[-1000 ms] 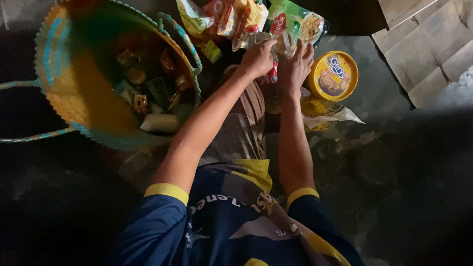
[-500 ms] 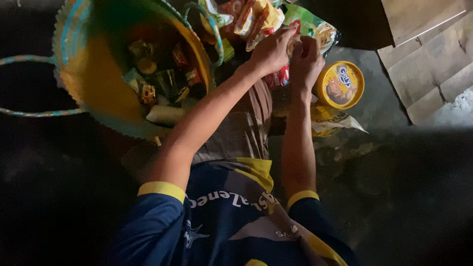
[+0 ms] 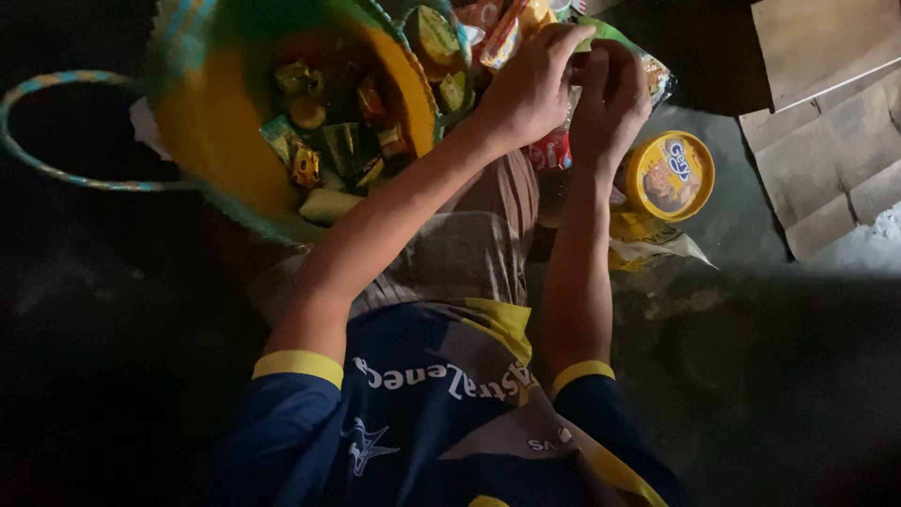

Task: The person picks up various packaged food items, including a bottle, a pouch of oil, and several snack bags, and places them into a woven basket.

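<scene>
My left hand and my right hand meet over a pile of snack packets at the top of the view. Their fingertips pinch together on the edge of a green snack packet; the grip itself is partly hidden by the fingers. A red packet lies just below the hands. To the left stands a woven yellow, green and blue basket holding several wrapped sweets. My forearms reach out over my striped lap.
A round yellow tub with a printed lid stands right of my right wrist, on a crumpled plastic bag. Flattened cardboard lies at the far right. The basket's looped handle sticks out left. The floor around is dark.
Both hands have drawn closer together and sit higher in view. The basket and the tub have slid right and down in the picture as my head moved.
</scene>
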